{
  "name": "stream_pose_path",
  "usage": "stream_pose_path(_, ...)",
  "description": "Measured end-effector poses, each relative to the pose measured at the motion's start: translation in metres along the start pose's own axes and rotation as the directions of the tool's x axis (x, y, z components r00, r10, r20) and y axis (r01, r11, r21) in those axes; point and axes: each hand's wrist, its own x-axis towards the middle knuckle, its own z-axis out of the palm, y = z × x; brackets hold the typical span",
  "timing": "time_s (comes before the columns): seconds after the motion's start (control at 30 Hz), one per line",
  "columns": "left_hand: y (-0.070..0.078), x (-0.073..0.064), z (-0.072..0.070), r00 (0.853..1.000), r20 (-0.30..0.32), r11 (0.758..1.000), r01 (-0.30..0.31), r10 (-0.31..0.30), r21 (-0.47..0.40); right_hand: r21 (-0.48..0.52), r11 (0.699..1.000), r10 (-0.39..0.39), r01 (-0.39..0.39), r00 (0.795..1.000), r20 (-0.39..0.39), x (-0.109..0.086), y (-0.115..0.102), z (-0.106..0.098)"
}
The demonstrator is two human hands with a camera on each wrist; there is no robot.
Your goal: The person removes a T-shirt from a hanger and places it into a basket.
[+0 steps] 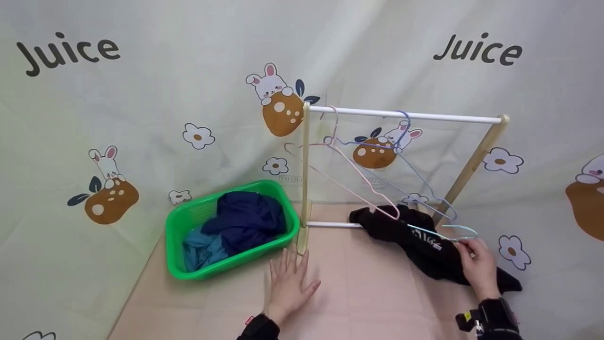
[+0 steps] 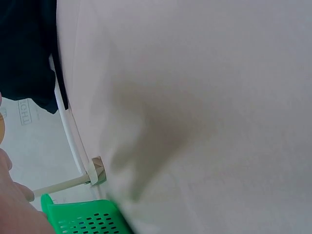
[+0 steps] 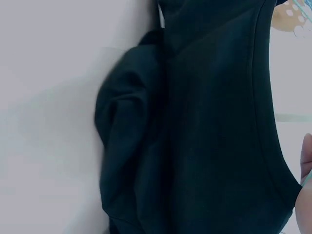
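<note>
My right hand [image 1: 481, 268] pinches a light blue clothes hanger [image 1: 432, 231] near its hook, at the right of the head view. Against the hanger lies a crumpled black shirt [image 1: 410, 248] with pale lettering, spread from the rack's lower bar toward the right. In the right wrist view the shirt's neckline [image 3: 263, 97] runs down to the fingers at the right edge. My left hand [image 1: 289, 285] holds nothing; its fingers are spread over the tabletop in front of the basket, and it casts a shadow in the left wrist view.
A small rack [image 1: 406, 114] with wooden posts stands at the back; a pink hanger [image 1: 351, 163] and a blue hanger [image 1: 420, 174] hang from its top bar. Left of it sits a green basket [image 1: 174, 241] holding navy [image 1: 250, 217] and teal cloth [image 1: 203, 250]. A printed curtain backs the table.
</note>
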Motion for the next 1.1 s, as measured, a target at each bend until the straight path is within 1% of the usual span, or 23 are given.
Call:
stream_pose_path(0.1,0.003,0.001,0.000,1.000,0.015,1.000,0.007,-0.007,-0.008,0.033,0.999,-0.040,0.039,0.998,0.041,-0.006,-0.007,0.006)
stream_pose_path(0.2,0.006,0.003,0.000,1.000,0.021,1.000,0.004,-0.003,-0.025,0.088,0.991,-0.108,0.101,0.991,0.083,-0.010,-0.016,0.014)
stream_pose_path(0.3,0.010,0.006,0.001,1.000,0.011,0.999,-0.014,0.014,-0.039,0.144,0.974,-0.195,0.177,0.974,0.119,-0.012,-0.025,0.024)
stream_pose_path(0.37,0.013,0.007,0.001,0.999,-0.008,0.998,-0.031,0.031,-0.049,0.177,0.957,-0.254,0.229,0.957,0.137,-0.013,-0.032,0.031)
stream_pose_path(0.47,0.017,0.009,0.000,0.997,-0.045,0.995,-0.058,0.055,-0.075,0.225,0.933,-0.320,0.282,0.935,0.154,-0.015,-0.044,0.042)
stream_pose_path(0.53,0.020,0.011,-0.002,0.996,-0.067,0.992,-0.073,0.066,-0.102,0.249,0.921,-0.345,0.300,0.924,0.164,-0.016,-0.051,0.048)
stream_pose_path(0.67,0.026,0.015,-0.007,0.993,-0.087,0.985,-0.089,0.077,-0.145,0.264,0.914,-0.360,0.308,0.916,0.176,-0.017,-0.066,0.058)
stream_pose_path(0.77,0.030,0.017,-0.010,0.990,-0.103,0.981,-0.115,0.100,-0.155,0.283,0.905,-0.375,0.318,0.910,0.176,-0.018,-0.076,0.064)
stream_pose_path(0.83,0.031,0.018,-0.011,0.984,-0.126,0.979,-0.141,0.123,-0.144,0.309,0.895,-0.387,0.323,0.905,0.175,-0.017,-0.083,0.067)
stream_pose_path(0.9,0.031,0.019,-0.011,0.975,-0.167,0.977,-0.170,0.147,-0.129,0.343,0.883,-0.395,0.322,0.903,0.169,-0.015,-0.092,0.068)
stream_pose_path(0.97,0.030,0.019,-0.010,0.961,-0.216,0.973,-0.202,0.174,-0.110,0.376,0.870,-0.400,0.319,0.902,0.160,-0.013,-0.103,0.068)
stream_pose_path(1.03,0.028,0.019,-0.010,0.943,-0.264,0.967,-0.236,0.204,-0.098,0.402,0.860,-0.400,0.314,0.905,0.149,-0.009,-0.115,0.067)
stream_pose_path(1.1,0.026,0.019,-0.010,0.928,-0.294,0.958,-0.269,0.229,-0.103,0.412,0.858,-0.393,0.306,0.908,0.143,-0.006,-0.125,0.064)
